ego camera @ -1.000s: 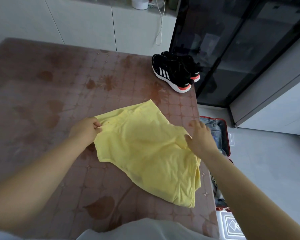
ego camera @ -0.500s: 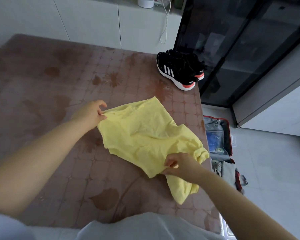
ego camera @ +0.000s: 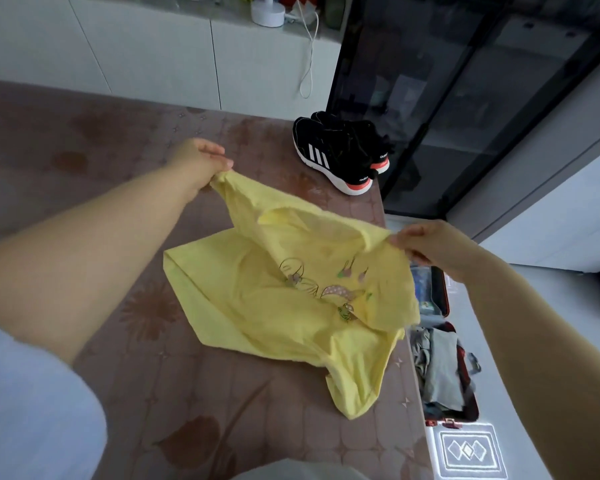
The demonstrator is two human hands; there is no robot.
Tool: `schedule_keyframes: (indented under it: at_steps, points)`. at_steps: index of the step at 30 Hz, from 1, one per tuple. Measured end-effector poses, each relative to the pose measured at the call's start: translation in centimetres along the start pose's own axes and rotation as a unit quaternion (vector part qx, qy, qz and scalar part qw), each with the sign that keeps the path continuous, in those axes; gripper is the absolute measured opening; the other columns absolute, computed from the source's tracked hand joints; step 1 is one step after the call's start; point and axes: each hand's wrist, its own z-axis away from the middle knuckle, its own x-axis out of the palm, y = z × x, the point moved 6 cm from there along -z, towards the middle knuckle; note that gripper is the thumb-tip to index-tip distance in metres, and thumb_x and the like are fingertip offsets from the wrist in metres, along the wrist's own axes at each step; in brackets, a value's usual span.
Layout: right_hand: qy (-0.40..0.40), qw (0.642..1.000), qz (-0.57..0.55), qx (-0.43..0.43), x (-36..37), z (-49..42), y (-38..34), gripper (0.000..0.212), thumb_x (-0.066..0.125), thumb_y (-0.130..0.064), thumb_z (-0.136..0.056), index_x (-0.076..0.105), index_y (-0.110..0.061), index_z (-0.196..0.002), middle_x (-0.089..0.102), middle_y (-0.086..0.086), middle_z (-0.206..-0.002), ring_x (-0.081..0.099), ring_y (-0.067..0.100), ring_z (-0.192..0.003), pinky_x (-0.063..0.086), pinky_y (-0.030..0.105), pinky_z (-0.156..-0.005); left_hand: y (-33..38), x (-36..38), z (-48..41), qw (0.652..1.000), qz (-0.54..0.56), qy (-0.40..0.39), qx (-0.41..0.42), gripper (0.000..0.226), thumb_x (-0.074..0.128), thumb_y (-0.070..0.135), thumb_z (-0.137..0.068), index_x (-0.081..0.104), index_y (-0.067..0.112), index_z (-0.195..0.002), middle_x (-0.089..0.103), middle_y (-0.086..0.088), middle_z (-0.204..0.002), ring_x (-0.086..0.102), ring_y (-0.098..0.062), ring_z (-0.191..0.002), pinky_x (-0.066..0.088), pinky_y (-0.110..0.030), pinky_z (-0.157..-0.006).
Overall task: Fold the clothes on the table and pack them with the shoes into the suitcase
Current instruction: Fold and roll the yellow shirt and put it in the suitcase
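A yellow T-shirt [ego camera: 291,299] with a small printed picture hangs partly lifted above the brown patterned table [ego camera: 84,140]; its lower part still lies on the tabletop. My left hand [ego camera: 201,161] pinches one upper corner of the shirt. My right hand [ego camera: 426,244] pinches the opposite upper edge near the table's right side. A pair of black sneakers [ego camera: 340,150] with white stripes and orange heels stands at the table's far right corner. On the floor to the right lies the open red suitcase [ego camera: 444,341] with folded grey clothes inside.
A dark glass cabinet [ego camera: 465,98] rises just behind the sneakers. White cupboards [ego camera: 153,57] with a hanging white cable line the back wall. A patterned mat [ego camera: 468,452] lies on the grey floor beside the suitcase.
Both hands have lifted the shirt's upper edge off the table and spread it apart. My right hand moved up and to the right, and the printed side now shows.
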Motion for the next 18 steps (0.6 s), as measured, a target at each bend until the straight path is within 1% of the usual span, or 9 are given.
schedule_keyframes:
  at_steps: [3, 5, 7, 8, 10, 12, 15, 16, 18]
  points:
    - [0.164, 0.977, -0.136, 0.021, -0.8, -2.2, 0.1, 0.005, 0.059, -0.014, -0.089, 0.064, -0.012, -0.088, 0.065, 0.005, -0.078, 0.057, 0.014, -0.064, 0.051, 0.019, -0.056, 0.9, 2.2, -1.1, 0.996, -0.072, -0.017, 0.047, 0.052, 0.063, 0.018, -0.087, 0.042, 0.016, -0.135, 0.042, -0.008, -0.142, 0.044, -0.022, -0.125, 0.040, -0.026, -0.092]
    - [0.154, 0.985, -0.078, 0.019, 0.7, -2.7, 0.2, 0.034, 0.057, -0.015, -0.091, 0.050, -0.015, -0.125, 0.063, -0.008, -0.092, 0.058, 0.013, -0.082, 0.051, 0.027, -0.074, 0.0, 3.5, -0.6, 0.987, -0.131, -0.064, 0.068, 0.067, 0.062, 0.024, -0.088, 0.027, 0.020, -0.144, 0.028, -0.004, -0.151, 0.029, -0.022, -0.137, 0.027, -0.031, -0.109]
    - [0.101, 0.993, 0.051, -0.036, 3.1, -1.8, 0.4, 0.054, 0.059, -0.018, -0.091, 0.035, -0.019, -0.139, 0.053, -0.011, -0.106, 0.050, 0.012, -0.101, 0.045, 0.031, -0.087, -3.0, 4.0, 0.3, 0.973, -0.201, -0.096, 0.054, 0.074, 0.065, 0.024, -0.085, 0.023, 0.018, -0.146, 0.024, -0.007, -0.153, 0.027, -0.023, -0.139, 0.023, -0.034, -0.112]
    - [0.074, 0.991, 0.096, -0.061, 4.4, -1.0, 0.9, 0.051, 0.060, -0.020, -0.090, 0.039, -0.019, -0.137, 0.051, -0.008, -0.114, 0.048, 0.012, -0.108, 0.042, 0.028, -0.088, -5.1, 3.9, 0.8, 0.961, -0.252, -0.105, 0.035, 0.077, 0.067, 0.024, -0.084, 0.022, 0.016, -0.146, 0.025, -0.009, -0.153, 0.028, -0.025, -0.138, 0.024, -0.035, -0.112]
    - [0.018, 0.982, 0.158, -0.098, 7.1, 1.0, 2.6, 0.033, 0.062, -0.023, -0.088, 0.056, -0.020, -0.121, 0.055, -0.006, -0.117, 0.052, 0.012, -0.113, 0.039, 0.023, -0.091, -9.8, 2.7, 1.9, 0.917, -0.384, -0.107, -0.012, 0.080, 0.068, 0.030, -0.082, 0.022, 0.013, -0.145, 0.028, -0.012, -0.150, 0.032, -0.030, -0.135, 0.028, -0.039, -0.110]
    - [-0.046, 0.975, 0.188, -0.106, 9.6, 3.7, 4.7, 0.023, 0.068, -0.037, -0.081, 0.064, -0.028, -0.102, 0.057, -0.016, -0.103, 0.056, 0.007, -0.102, 0.045, 0.025, -0.092, -13.3, 1.0, 3.5, 0.880, -0.464, -0.089, -0.041, 0.075, 0.067, 0.033, -0.082, 0.027, 0.012, -0.143, 0.033, -0.013, -0.147, 0.037, -0.033, -0.131, 0.033, -0.042, -0.106]
    - [-0.136, 0.964, 0.206, -0.095, 13.1, 7.3, 7.9, 0.057, 0.060, -0.079, -0.051, 0.052, -0.051, -0.099, 0.045, -0.027, -0.109, 0.047, 0.003, -0.109, 0.040, 0.027, -0.100, -14.7, -0.8, 5.3, 0.884, -0.466, -0.040, -0.018, 0.050, 0.066, 0.022, -0.084, 0.047, 0.011, -0.129, 0.050, -0.015, -0.132, 0.048, -0.034, -0.119, 0.040, -0.040, -0.097]
    - [-0.158, 0.954, 0.239, -0.093, 14.2, 8.1, 9.0, 0.066, 0.060, -0.081, -0.048, 0.049, -0.052, -0.107, 0.041, -0.025, -0.117, 0.042, 0.005, -0.115, 0.036, 0.028, -0.102, -14.7, -1.1, 5.9, 0.890, -0.455, -0.026, -0.005, 0.042, 0.065, 0.017, -0.085, 0.052, 0.009, -0.124, 0.055, -0.015, -0.126, 0.051, -0.034, -0.115, 0.041, -0.038, -0.094]
    - [-0.149, 0.930, 0.321, -0.101, 15.4, 8.9, 10.3, 0.060, 0.064, -0.061, -0.067, 0.048, -0.042, -0.122, 0.036, -0.018, -0.130, 0.035, 0.010, -0.122, 0.034, 0.028, -0.099, -14.6, -1.4, 6.8, 0.898, -0.440, -0.022, -0.001, 0.033, 0.061, 0.014, -0.087, 0.056, 0.008, -0.118, 0.060, -0.014, -0.121, 0.054, -0.032, -0.112, 0.041, -0.036, -0.089]
